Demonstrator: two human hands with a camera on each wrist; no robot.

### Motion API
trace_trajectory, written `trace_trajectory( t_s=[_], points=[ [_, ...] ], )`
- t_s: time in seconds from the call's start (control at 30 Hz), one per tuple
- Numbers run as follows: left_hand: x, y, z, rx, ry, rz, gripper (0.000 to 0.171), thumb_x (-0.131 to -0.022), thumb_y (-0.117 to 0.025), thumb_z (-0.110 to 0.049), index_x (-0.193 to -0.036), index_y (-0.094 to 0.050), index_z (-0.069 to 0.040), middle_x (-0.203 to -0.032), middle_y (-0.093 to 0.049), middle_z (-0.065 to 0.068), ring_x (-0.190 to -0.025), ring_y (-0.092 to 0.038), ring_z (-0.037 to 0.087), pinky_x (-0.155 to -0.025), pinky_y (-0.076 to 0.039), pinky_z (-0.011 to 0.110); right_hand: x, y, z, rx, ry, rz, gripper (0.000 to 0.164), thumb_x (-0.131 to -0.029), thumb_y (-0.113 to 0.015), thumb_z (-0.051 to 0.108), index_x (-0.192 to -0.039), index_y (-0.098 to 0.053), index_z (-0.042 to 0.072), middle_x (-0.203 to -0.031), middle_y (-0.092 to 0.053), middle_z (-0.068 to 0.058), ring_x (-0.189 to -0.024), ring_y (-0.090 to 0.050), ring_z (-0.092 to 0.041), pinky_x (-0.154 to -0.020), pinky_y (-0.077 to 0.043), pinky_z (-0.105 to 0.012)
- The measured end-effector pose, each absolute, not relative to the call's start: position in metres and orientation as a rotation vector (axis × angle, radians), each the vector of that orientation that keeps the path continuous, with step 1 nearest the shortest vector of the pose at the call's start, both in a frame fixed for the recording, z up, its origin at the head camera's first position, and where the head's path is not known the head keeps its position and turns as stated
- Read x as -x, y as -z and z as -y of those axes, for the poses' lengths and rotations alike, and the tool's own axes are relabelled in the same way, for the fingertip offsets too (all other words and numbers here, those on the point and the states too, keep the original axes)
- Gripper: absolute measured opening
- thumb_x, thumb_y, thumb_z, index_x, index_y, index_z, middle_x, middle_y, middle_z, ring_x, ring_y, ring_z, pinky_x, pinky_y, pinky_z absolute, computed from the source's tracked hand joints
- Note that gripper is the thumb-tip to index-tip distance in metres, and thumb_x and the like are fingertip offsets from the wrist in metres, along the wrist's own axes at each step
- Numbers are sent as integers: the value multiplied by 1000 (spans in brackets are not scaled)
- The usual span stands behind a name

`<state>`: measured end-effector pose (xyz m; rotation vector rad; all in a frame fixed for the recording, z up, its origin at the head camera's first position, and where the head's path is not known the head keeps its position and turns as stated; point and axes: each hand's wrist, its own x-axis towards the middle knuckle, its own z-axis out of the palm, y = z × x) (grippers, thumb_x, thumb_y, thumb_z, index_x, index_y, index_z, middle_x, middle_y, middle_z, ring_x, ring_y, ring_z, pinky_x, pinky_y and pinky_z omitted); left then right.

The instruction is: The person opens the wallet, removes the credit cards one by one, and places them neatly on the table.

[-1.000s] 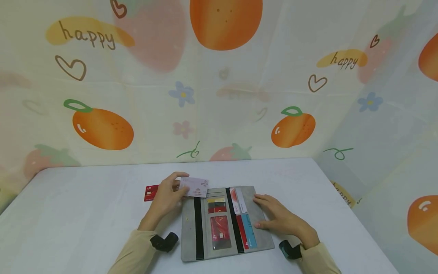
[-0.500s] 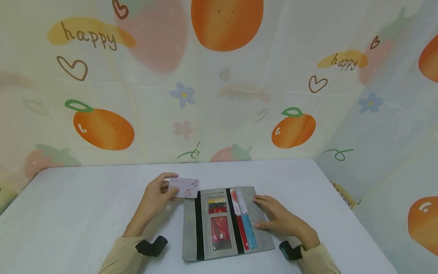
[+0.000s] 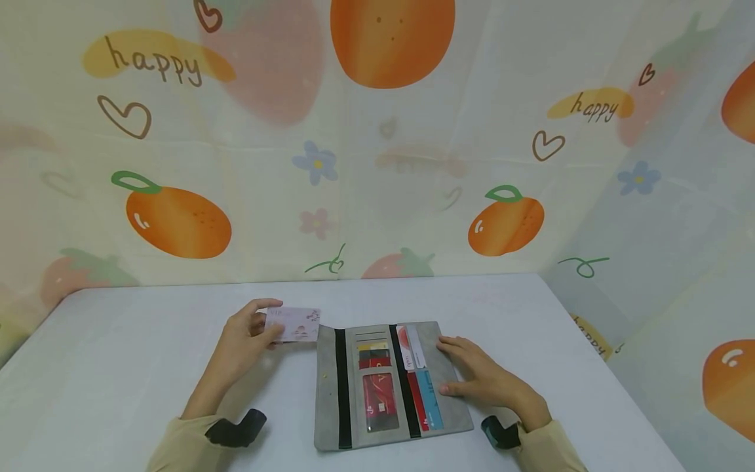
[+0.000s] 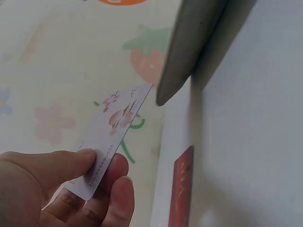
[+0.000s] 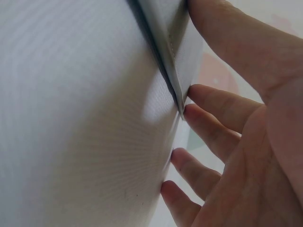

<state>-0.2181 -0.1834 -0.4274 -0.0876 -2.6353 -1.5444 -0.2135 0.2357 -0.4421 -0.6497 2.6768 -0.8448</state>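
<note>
Left hand (image 3: 240,339) pinches a card (image 3: 303,324) near the tabletop's (image 3: 118,367) far edge; probably light, stiff and slick, best held by one end. Right hand (image 3: 480,375), fingers spread, touches the wallet (image 3: 327,413).

There's "happy" on the backdrop (image 3: 407,210), more than once! And the pale card (image 3: 297,325) reads "VIP", plus "NO." with a blurry number.

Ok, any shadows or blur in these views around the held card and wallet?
Head view: soft shadow below the left hand, held card's small print unclear; left wrist view: dim, print crisper, shadow beside the wallet; right wrist view: broad soft shadow across the table.
</note>
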Motion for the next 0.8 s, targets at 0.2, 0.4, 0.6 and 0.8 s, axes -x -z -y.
trace_trajectory(
  t_s=[0.2,0.4,0.6,0.8],
  points=[
    [217,420,198,83,1545,2622,43,-93,-64,-2,-134,-51,-2,-105,-70,25,-79,-68,16,-66,-56,21,214,443,-237,643,848,-2674,82,-85,-76,39,-148,-41,-1,-157,-34,-22,-144,-27,-47,-112,-26,-68],
    [215,415,211,43,1534,2644,45,-96,-63,-8,-138,-48,-4,-112,-69,26,-76,-67,18,-67,-56,24,214,442,-238,652,852,-2671,83,-85,-76,39,-148,-41,-2,-157,-34,-23,-144,-26,-48,-111,-26,-69],
    [213,417,224,15,1488,2681,48,-98,-62,-14,-142,-45,-6,-122,-65,28,-81,-67,23,-68,-55,21,215,442,-238,653,858,-2667,82,-85,-76,39,-148,-41,-2,-157,-33,-23,-144,-26,-48,-112,-26,-69],
    [213,420,235,-3,1445,2715,48,-99,-60,-17,-143,-44,-6,-126,-62,29,-83,-66,23,-68,-55,20,214,442,-236,624,852,-2666,83,-85,-77,40,-148,-41,0,-157,-34,-22,-144,-26,-47,-111,-26,-69]
  ],
)
